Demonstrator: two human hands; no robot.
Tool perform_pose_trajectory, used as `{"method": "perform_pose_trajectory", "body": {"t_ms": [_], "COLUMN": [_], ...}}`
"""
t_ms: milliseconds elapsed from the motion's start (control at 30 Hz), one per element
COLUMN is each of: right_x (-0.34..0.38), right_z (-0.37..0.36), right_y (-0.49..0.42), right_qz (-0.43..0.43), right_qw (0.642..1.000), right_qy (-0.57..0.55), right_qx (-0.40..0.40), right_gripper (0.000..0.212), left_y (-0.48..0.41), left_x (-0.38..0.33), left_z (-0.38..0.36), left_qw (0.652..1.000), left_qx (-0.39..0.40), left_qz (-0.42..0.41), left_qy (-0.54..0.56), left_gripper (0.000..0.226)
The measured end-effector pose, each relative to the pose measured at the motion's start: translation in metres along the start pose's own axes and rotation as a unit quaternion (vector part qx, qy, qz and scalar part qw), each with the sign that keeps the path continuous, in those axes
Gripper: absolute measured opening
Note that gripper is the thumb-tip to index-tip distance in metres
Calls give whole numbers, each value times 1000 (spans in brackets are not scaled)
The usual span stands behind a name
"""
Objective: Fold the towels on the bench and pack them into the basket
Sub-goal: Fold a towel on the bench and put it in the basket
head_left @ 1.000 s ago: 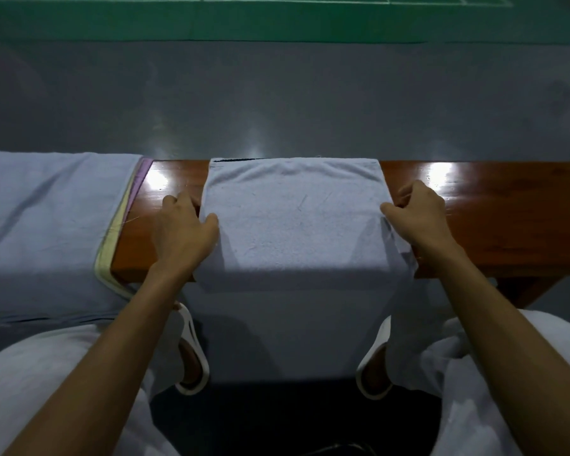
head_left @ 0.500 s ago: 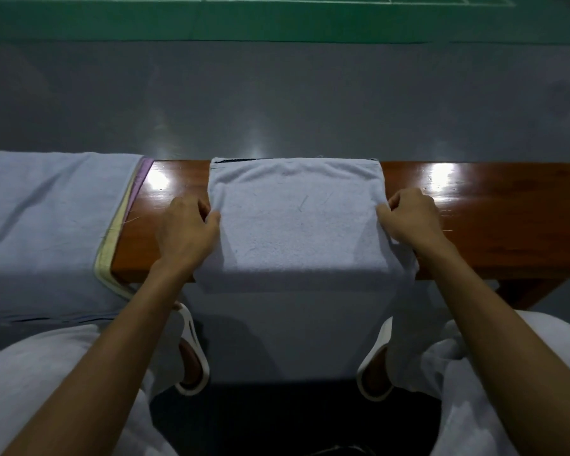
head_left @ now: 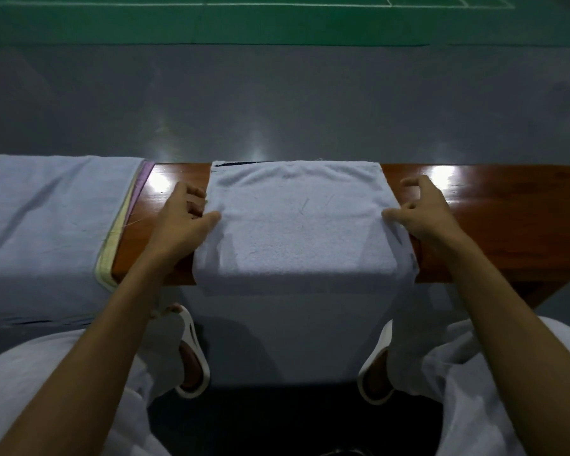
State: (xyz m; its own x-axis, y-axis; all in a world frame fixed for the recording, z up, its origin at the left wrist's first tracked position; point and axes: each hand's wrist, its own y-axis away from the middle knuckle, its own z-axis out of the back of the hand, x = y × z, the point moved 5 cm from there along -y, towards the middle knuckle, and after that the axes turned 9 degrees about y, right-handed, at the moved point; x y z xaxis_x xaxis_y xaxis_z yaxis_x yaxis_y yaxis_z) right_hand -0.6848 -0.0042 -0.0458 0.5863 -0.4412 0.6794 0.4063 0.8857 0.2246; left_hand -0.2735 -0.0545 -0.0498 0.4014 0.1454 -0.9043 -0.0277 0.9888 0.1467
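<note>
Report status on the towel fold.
Both pinching towel side edges, left hand and right hand. Draped across bench, near end hanging off. At left, towel pile, clear of the fold.

Pale blue towel (head_left: 297,225) on glossy reddish-brown bench (head_left: 507,225); grey floor (head_left: 277,100), green court (head_left: 277,24)

This is an indoor sports hall. Green court flooring (head_left: 277,26) with painted white boundary lines (head_left: 129,4) lies at the far edge. Nearer is a glossy grey floor (head_left: 277,103), then a long polished brown wooden surface (head_left: 507,212).
</note>
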Motion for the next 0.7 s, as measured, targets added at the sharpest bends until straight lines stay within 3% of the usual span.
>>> {"method": "perform_pose_trajectory", "body": {"t_ms": [67, 200, 333, 700], "right_x": [3, 5, 2, -5], "right_z": [2, 0, 3, 9], "right_y": [4, 8, 9, 10], "right_qz": [30, 79, 87, 85], "right_qw": [999, 996, 996, 994], "right_qy": [-19, -12, -16, -52], "right_qx": [17, 40, 4, -55], "right_gripper": [67, 53, 37, 26], "left_y": [0, 2, -1, -7], "left_x": [0, -1, 4, 9], "left_z": [2, 1, 8, 20], "left_qw": [999, 994, 997, 998], "left_qx": [48, 104, 62, 2], "left_qz": [1, -36, -38, -58], "left_qy": [13, 3, 13, -24], "left_gripper": [41, 40, 33, 29]}}
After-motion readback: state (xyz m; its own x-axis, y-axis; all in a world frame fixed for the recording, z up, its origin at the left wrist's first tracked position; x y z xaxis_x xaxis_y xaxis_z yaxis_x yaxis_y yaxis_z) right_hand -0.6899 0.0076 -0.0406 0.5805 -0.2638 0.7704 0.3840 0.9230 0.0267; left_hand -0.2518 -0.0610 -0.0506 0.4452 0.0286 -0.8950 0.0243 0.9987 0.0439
